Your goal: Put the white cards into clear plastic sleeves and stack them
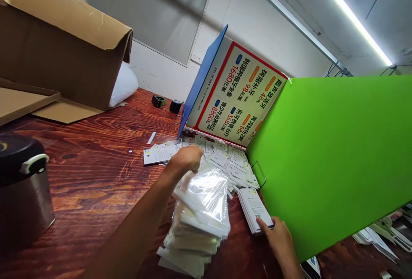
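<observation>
My left hand (187, 159) reaches forward over a tall, leaning pile of clear plastic sleeves (198, 219) and closes its fingers at the edge of a heap of small white printed cards (225, 159). Whether it holds a card I cannot tell. My right hand (278, 236) rests at the near right, fingers pinching the lower edge of a small stack of white cards (254, 208) lying on the dark wooden table (93, 171).
A green divider board (331, 159) stands at the right, a printed red-bordered sign (234, 94) and a blue board (201, 79) behind the cards. An open cardboard box (64, 43) lies at the far left, a black-lidded metal pot (22, 189) at the near left, two tape rolls (166, 103) at the back.
</observation>
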{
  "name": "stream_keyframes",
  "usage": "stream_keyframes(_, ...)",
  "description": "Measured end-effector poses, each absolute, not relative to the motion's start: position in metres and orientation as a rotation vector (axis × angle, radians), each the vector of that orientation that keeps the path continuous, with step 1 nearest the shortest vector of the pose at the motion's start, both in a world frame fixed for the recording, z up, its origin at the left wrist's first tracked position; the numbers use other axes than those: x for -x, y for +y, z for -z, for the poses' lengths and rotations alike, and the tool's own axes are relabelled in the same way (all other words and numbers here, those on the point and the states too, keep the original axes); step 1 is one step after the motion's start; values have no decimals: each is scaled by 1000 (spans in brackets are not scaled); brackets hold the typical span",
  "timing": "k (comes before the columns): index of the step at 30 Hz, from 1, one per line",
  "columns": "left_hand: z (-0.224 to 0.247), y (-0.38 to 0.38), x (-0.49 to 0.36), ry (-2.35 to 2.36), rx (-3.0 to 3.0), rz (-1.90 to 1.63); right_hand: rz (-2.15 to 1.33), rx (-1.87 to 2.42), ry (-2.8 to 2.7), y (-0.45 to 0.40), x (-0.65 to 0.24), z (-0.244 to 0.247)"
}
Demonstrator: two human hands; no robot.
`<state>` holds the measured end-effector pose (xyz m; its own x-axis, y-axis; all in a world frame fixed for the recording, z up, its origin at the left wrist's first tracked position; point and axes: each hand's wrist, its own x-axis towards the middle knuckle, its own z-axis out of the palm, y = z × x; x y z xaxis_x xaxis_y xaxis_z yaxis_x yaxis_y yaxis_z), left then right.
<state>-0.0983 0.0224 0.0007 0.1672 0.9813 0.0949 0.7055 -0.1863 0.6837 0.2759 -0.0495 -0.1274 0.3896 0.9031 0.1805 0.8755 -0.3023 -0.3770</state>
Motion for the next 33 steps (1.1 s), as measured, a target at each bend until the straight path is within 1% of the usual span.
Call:
stream_keyframes(6,-7,19,90,1641,-2061,-459,21,2183,-1437,-49,-274,118)
stream_keyframes(11,-6,18,87,1634,-2052,-450,-23,2096,-1305,-55,-272,117)
stream_keyframes(14,-7,19,87,1639,-2092,-549,-180,1936,-1134,-59,-275,116)
stream_keyframes(17,-10,24,85,1593,-2151,-693,-446,1606,-875,-65,-277,106)
stream_keyframes(20,-14,28,78,1342,-2005,-937,-722,1336,-833,-81,-268,85)
stream_keyframes(22,-16,28,70,1127,-1812,-1080,-894,1238,-902,-95,-253,72)
stream_keyframes(24,-18,25,61,1001,-1676,-1147,-1017,1198,-964,-106,-235,65)
stream_keyframes(29,-15,19,37,879,-1455,-1229,-1151,1166,-1016,-112,-202,68)
stream_keyframes(33,-6,22,25,829,-1355,-1214,-1090,1115,-921,-106,-194,72)
